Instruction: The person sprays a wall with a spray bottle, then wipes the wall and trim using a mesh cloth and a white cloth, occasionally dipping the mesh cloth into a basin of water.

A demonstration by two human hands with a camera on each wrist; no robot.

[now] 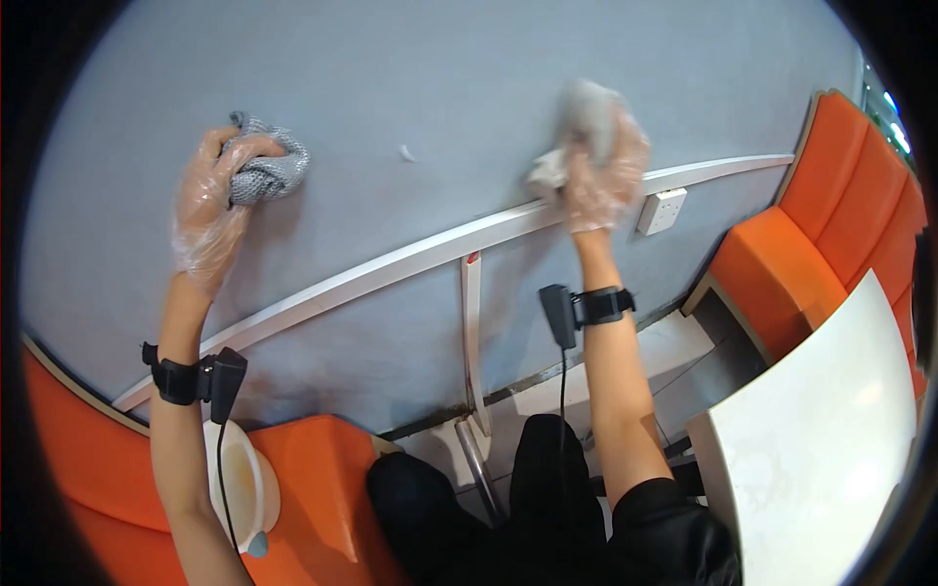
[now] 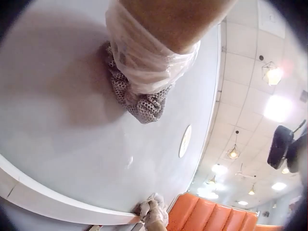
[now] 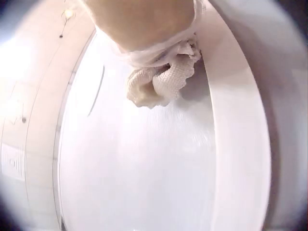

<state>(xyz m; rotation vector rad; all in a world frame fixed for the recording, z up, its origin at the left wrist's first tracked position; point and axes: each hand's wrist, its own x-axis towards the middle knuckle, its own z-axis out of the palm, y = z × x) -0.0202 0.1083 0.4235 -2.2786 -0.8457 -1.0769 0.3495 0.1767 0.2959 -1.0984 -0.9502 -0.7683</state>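
Note:
In a clear plastic glove, my left hand (image 1: 207, 210) grips a bunched grey checked cloth (image 1: 272, 174) against the grey wall (image 1: 430, 88). The left wrist view shows the folds of this cloth (image 2: 147, 108) beyond the glove's cuff. Farther right, my right hand (image 1: 608, 186), gloved the same way and blurred, holds a crumpled pale cloth (image 1: 550, 172) at the wall just above the white rail (image 1: 391, 278). Waffle-like texture shows on the pale cloth (image 3: 171, 84) in the right wrist view, and damp streaks run along the wall near it. The glove hides most of the right fingers.
A white socket box (image 1: 662, 211) sits on the wall below the rail. Orange bench seats (image 1: 313, 488) stand at left and right, with a whitish bucket (image 1: 262, 488) on the left one. A white table (image 1: 811, 430) is at the lower right. A small white mark (image 1: 407, 153) shows between the hands.

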